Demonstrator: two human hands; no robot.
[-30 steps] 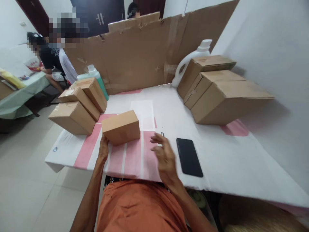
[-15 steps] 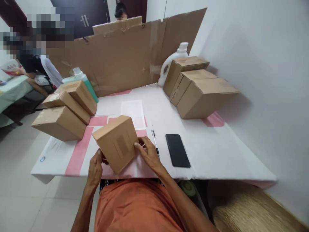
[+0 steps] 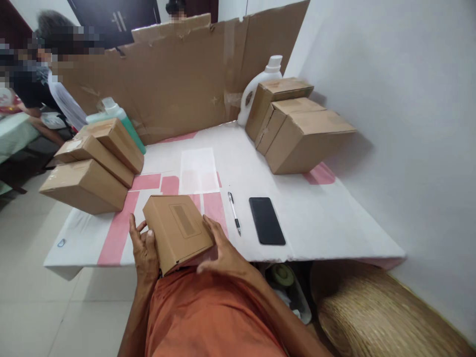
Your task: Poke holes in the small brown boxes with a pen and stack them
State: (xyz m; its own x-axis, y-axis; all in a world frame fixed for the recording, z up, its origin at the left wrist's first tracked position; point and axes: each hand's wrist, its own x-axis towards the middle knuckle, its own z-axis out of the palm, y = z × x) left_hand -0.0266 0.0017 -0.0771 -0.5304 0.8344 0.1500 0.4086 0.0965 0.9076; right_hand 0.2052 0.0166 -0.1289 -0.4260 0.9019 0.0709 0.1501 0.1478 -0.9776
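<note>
— Since half a second ago the small cardboard box (image 3: 176,230) has come down from its tilt toward the person and now lies flatter, with its near corner over the table edge against the orange shirt.

— And the hands?

— Left hand (image 3: 143,248) clasps the box's left side, thumb and fingers spread along the edge. Right hand (image 3: 219,250) presses against the right side, fingers laid up along it. Both grip the box between them.

— What shows on the box?

— Its top face is plain brown with a darker rectangular patch in the middle.

— What lies around it?

— At 2 o'clock from the box, near the right hand, lies a pen (image 3: 234,213), and just past it at 3 o'clock a black phone (image 3: 267,220), face down or dark. At 12 o'clock a white sheet of paper (image 3: 199,171) lies on the pink-striped table cover (image 3: 327,223).

— Farther out?

— At 10 o'clock three brown boxes (image 3: 89,163) lean in a row, a green bottle (image 3: 124,124) behind them. At 1 o'clock three more cartons (image 3: 301,134) lean together by the wall, a white jug (image 3: 260,82) behind. A cardboard screen (image 3: 178,74) stands along the far edge. Another person (image 3: 26,84) sits beyond it at 10 o'clock.
</note>
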